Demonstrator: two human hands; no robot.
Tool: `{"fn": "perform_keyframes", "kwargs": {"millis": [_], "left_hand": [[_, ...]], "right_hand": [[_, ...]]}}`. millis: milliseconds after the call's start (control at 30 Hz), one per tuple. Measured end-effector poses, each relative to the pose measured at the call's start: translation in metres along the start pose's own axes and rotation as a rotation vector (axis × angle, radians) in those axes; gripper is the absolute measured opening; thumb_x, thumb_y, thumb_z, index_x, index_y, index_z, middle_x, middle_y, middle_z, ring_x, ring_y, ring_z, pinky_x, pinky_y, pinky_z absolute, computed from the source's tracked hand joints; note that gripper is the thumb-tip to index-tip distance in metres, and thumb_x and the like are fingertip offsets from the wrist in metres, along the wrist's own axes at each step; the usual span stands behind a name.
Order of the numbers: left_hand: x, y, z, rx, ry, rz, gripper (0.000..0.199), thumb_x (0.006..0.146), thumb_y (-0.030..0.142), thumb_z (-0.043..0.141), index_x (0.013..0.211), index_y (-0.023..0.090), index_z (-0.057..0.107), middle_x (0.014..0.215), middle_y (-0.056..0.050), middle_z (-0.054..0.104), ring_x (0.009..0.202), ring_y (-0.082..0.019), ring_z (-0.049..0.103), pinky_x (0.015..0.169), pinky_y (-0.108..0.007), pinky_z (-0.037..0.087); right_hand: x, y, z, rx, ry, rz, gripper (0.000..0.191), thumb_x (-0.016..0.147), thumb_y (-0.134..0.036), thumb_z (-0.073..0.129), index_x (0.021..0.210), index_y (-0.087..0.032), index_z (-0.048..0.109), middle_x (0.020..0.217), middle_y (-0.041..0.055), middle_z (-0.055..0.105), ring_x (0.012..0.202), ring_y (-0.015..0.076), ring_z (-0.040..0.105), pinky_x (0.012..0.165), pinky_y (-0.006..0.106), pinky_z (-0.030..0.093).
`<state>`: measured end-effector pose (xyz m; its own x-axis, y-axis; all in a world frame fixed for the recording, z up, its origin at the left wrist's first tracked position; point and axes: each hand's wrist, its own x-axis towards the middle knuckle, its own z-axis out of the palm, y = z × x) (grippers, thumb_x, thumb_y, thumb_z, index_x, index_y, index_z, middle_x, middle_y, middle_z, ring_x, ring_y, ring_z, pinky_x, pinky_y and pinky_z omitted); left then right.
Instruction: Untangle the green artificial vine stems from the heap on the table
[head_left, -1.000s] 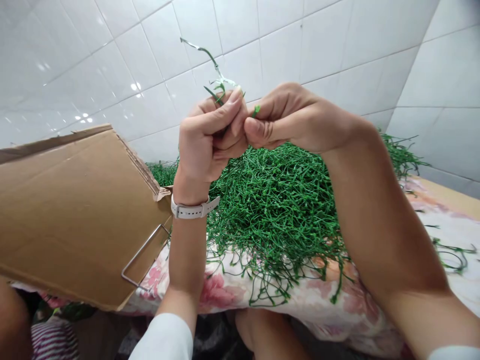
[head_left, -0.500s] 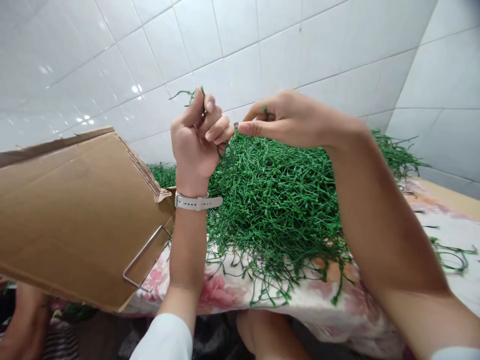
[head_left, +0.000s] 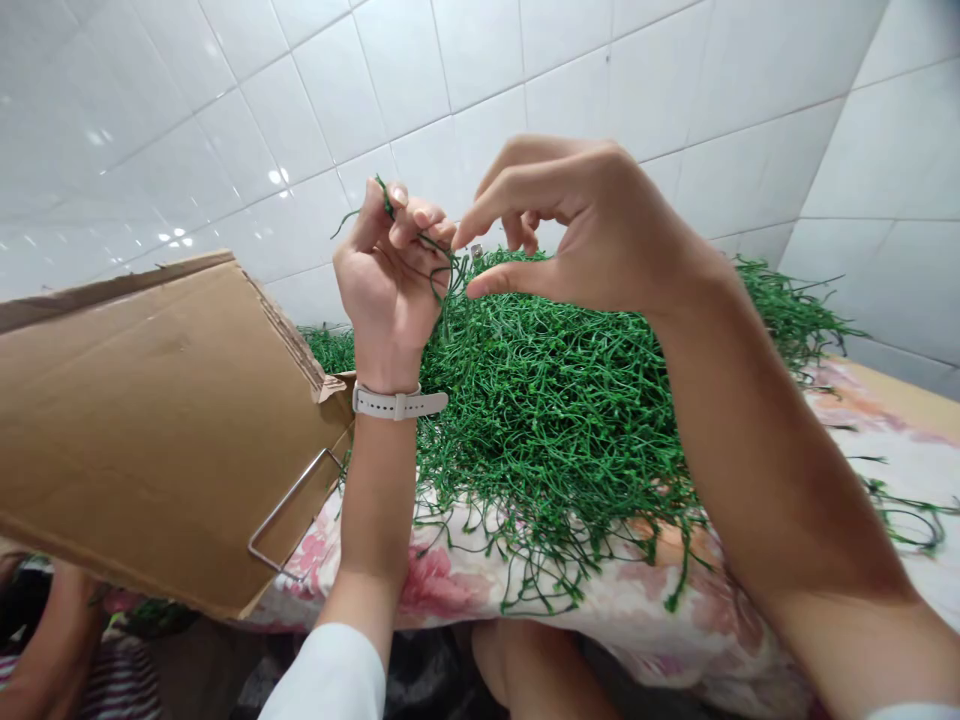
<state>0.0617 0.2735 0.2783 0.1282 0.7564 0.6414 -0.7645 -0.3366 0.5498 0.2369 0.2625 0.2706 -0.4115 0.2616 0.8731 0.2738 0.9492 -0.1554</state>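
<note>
My left hand (head_left: pixel 394 260), with a pale watch strap (head_left: pixel 400 404) on its wrist, is raised palm up above the left side of the pile. Its curled fingers pinch thin green plastic stems (head_left: pixel 385 197) that stick out past the thumb and trail down to the right. My right hand (head_left: pixel 551 220) is just to the right, thumb and index finger apart with a gap between them; I see nothing held in it. Below both hands lies a big tangled pile of green plastic stems (head_left: pixel 555 400). A small metal piece (head_left: pixel 477 252) shows behind the right fingers.
At the left stands a brown cardboard box (head_left: pixel 150 430) with a bent metal wire (head_left: pixel 289 510) by its lower edge. A floral cloth (head_left: pixel 450 585) covers the table. White wall tiles (head_left: pixel 487 60) rise behind. Another person's arm (head_left: pixel 64 630) shows at lower left.
My right hand has lifted, and its thumb and index finger have parted from their pinch. My left hand has shifted slightly left, still gripping the green stems.
</note>
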Motion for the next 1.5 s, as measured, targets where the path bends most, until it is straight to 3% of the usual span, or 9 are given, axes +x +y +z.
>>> {"fn": "perform_keyframes", "kwargs": {"millis": [100,233,400,500,600,767,1100,1300,1500], "left_hand": [[0.006,-0.004,-0.006,0.083,-0.01,0.023,0.05,0.113,0.039,0.033,0.072,0.02,0.053,0.057,0.006,0.032,0.06,-0.008,0.052,0.065,-0.02,0.049],[0.006,-0.003,-0.008,0.261,-0.005,0.039,0.049,0.111,0.047,0.038,0.071,0.022,0.051,0.059,0.005,0.028,0.056,-0.011,0.041,0.06,-0.024,0.044],[0.002,0.0,-0.008,0.255,-0.257,0.029,0.051,0.108,0.051,0.046,0.066,0.022,0.055,0.058,0.006,0.016,0.048,-0.01,0.017,0.044,-0.026,0.025],[0.002,-0.005,-0.008,0.444,-0.356,0.069,0.051,0.095,0.058,0.067,0.061,0.022,0.056,0.054,0.007,0.017,0.045,-0.007,0.01,0.039,-0.029,0.011],[0.0,-0.009,-0.008,0.604,-0.302,0.162,0.049,0.084,0.053,0.082,0.06,0.023,0.052,0.056,0.005,0.026,0.047,-0.007,0.015,0.039,-0.029,0.011],[-0.009,-0.013,0.001,0.676,-0.246,0.184,0.05,0.088,0.051,0.078,0.063,0.023,0.047,0.06,0.003,0.031,0.049,-0.008,0.027,0.044,-0.029,0.019],[-0.022,-0.018,0.019,0.753,-0.309,0.49,0.058,0.087,0.059,0.077,0.056,0.021,0.044,0.058,0.002,0.031,0.055,-0.011,0.023,0.05,-0.03,0.019],[-0.025,-0.012,0.014,1.197,-0.375,0.449,0.05,0.099,0.046,0.065,0.059,0.022,0.05,0.06,0.001,0.038,0.06,-0.014,0.028,0.06,-0.034,0.02],[-0.005,-0.015,-0.004,0.764,-0.341,0.293,0.05,0.091,0.059,0.071,0.06,0.022,0.059,0.054,0.003,0.029,0.049,-0.009,0.019,0.047,-0.032,0.012]], "right_hand": [[0.003,0.004,0.012,0.185,0.028,-0.115,0.024,0.079,-0.046,0.088,0.081,-0.023,0.079,0.091,0.0045,0.066,0.074,0.0144,0.055,0.063,0.03,0.044],[0.005,0.009,0.021,0.463,0.079,-0.065,0.037,0.083,-0.053,0.082,0.078,-0.021,0.066,0.083,0.0031,0.067,0.07,0.0129,0.055,0.057,0.027,0.041],[0.002,0.015,0.019,0.704,-0.067,-0.064,0.035,0.092,-0.05,0.074,0.085,-0.021,0.054,0.068,-0.0046,0.055,0.049,0.0069,0.036,0.045,0.024,0.028],[0.001,0.013,0.015,0.623,-0.213,-0.034,0.032,0.094,-0.038,0.073,0.079,-0.02,0.052,0.066,-0.0056,0.044,0.055,0.0078,0.032,0.048,0.023,0.028],[0.001,0.006,0.008,0.458,-0.261,0.036,0.035,0.092,-0.03,0.073,0.07,-0.02,0.049,0.067,-0.0039,0.039,0.062,0.0098,0.03,0.053,0.025,0.028],[-0.002,-0.007,-0.005,0.309,-0.273,0.082,0.034,0.089,-0.024,0.073,0.066,-0.02,0.048,0.065,-0.0021,0.04,0.062,0.0109,0.031,0.051,0.027,0.024],[-0.003,-0.03,-0.015,0.179,-0.255,0.168,0.035,0.073,0.0,0.071,0.059,-0.022,0.048,0.064,0.0013,0.047,0.062,0.014,0.036,0.047,0.03,0.029],[-0.007,-0.016,-0.024,-0.13,-0.302,0.184,0.041,0.063,0.016,0.061,0.056,-0.021,0.047,0.053,-0.0028,0.04,0.053,0.0114,0.027,0.047,0.033,0.02],[-0.002,-0.01,-0.017,0.016,-0.275,0.149,0.031,0.083,0.003,0.06,0.065,-0.021,0.05,0.062,-0.0018,0.047,0.059,0.0122,0.036,0.053,0.03,0.026]]}}
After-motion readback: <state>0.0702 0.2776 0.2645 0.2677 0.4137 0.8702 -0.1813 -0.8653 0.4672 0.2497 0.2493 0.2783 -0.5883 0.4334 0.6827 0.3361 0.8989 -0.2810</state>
